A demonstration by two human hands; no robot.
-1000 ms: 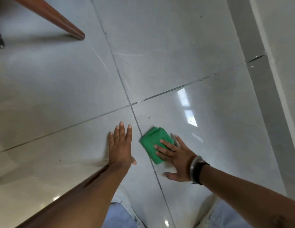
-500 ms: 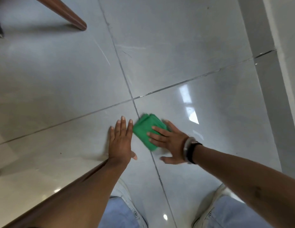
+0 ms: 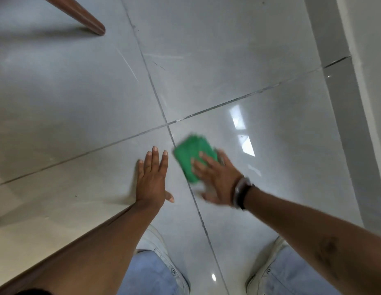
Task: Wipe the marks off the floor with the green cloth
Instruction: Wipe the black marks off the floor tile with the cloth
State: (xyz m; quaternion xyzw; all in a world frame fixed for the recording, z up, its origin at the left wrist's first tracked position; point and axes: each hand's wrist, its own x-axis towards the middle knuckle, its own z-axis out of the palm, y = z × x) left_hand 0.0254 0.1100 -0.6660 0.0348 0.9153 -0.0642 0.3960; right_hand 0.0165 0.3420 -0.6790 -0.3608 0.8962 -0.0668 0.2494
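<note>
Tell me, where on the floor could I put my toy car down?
The far tile between the wooden leg and the wall is bare. It's crowded near the tile crossing: left hand, right hand and green cloth.

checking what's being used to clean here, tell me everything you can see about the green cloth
The green cloth is a bright green pad folded into a rough rectangle, soft and fabric-like, its texture lost to motion blur. It lies flat on the glossy grey tiled floor, just right of the grout line and below the crossing where four tiles meet. The right hand presses on its near edge with spread fingers, covering part of it. The left hand rests flat on the floor beside it, not touching it.
</note>
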